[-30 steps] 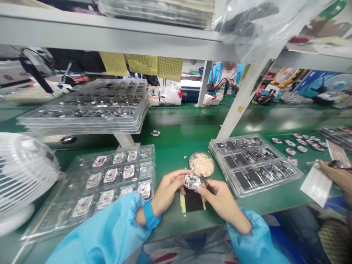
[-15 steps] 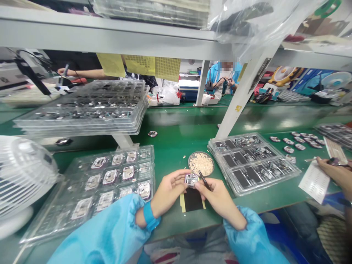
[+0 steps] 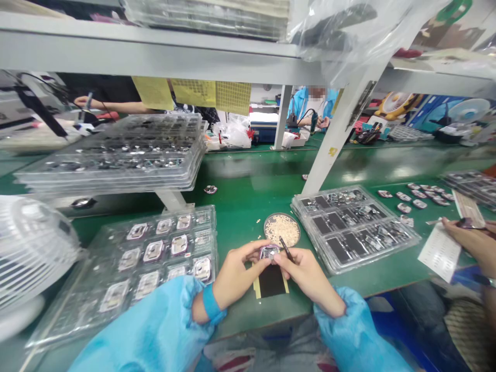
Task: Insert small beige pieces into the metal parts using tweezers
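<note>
1. The left hand [image 3: 240,268] has its thumb and fingers clamped on a small electronic unit [image 3: 268,252] with a purplish rim, holding its left side.
2. The right hand [image 3: 308,268] is closed on a slim black tool [image 3: 285,249], which slants up and left from the grip; its thumb lies at the unit's right edge. Whether the tool touches the unit is hard to tell at this size.
3. The unit is held above the far end of a black mat [image 3: 271,284] with yellow side strips, just in front of a round dish [image 3: 265,227] of small pale pieces.
4. To the left, a clear tray [image 3: 73,310] carries similar units in rows, near a white fan [image 3: 33,253].
5. To the right, a stack of clear trays [image 3: 368,259] bears dark rectangular parts.
6. Beyond that stack, loose units [image 3: 419,204] lie on the green bench [image 3: 236,201]; 1 more unit [image 3: 210,189] lies alone farther back.
7. At far right, a co-worker's hand [image 3: 470,243] is beside a white sheet [image 3: 439,253].
</note>
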Demonstrator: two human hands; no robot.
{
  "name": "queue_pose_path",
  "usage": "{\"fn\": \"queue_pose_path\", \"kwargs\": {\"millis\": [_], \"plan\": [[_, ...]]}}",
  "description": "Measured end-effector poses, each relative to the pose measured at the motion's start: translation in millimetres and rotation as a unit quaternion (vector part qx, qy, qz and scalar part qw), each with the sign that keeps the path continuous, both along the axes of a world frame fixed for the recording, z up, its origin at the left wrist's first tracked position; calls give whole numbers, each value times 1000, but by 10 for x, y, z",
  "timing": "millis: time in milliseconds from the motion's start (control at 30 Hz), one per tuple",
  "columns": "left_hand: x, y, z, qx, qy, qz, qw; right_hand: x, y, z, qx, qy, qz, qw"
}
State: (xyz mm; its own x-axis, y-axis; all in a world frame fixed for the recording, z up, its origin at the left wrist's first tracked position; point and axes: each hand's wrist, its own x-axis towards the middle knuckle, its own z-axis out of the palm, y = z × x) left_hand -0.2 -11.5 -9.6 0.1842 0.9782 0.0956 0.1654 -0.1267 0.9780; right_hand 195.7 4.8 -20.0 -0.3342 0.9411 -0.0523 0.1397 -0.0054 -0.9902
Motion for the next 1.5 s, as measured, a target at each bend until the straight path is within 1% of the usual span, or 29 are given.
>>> {"fn": "queue_pose_path", "kwargs": {"millis": [100, 200, 300, 400, 467, 533, 600, 700, 800, 900, 967, 1000, 1067, 1200, 1333, 1433, 1500], "plan": [[-7, -7, 1, 35, 31, 19, 999, -11, 6, 8, -3, 11, -2, 1000], [-6, -10, 4, 26, 23, 25, 999, -13, 4, 26, -2, 11, -4, 1000], [-4, -6, -10, -13, -21, 20, 999, -21, -8, 39, 6, -9, -13, 1000], [2, 8, -24, -65, -96, 13, 993, -51, -23, 33, 40, -14, -71, 997], [8, 18, -20, -92, -145, 5, 985, -83, -29, 21, 59, 16, -95, 994], [16, 26, -6, -107, -176, -1, 978, -123, -32, 5, 60, 55, -86, 993], [25, 28, 8, -115, -183, 4, 976, -172, -33, -19, 54, 85, -80, 992], [38, 22, 8, -103, -180, 17, 978, -251, -36, -66, 45, 113, -91, 988], [47, 13, -10, -38, -158, 20, 987, -304, -35, -91, 43, 109, -94, 989], [41, 3, -2, 20, -55, 34, 998, -306, -30, -68, 53, 90, -100, 990], [36, -4, 24, 50, 25, 36, 998, -295, -27, -43, 67, 78, -107, 989], [35, -8, 41, 63, 52, 36, 996, -292, -27, -33, 74, 71, -112, 988], [38, -21, 73, 82, 74, 37, 993, -301, -32, -25, 83, 63, -122, 987], [58, -53, 97, 83, 68, 60, 992, -359, -50, -39, 84, 78, -133, 984], [67, -57, 53, 67, 57, 72, 994, -380, -45, -66, 92, 77, -136, 983], [66, -27, 5, 21, 15, 55, 998, -328, -23, -65, 109, 21, -126, 986], [65, -8, -9, -1, -1, 42, 999, -267, -7, -32, 148, -34, -129, 980]]}}
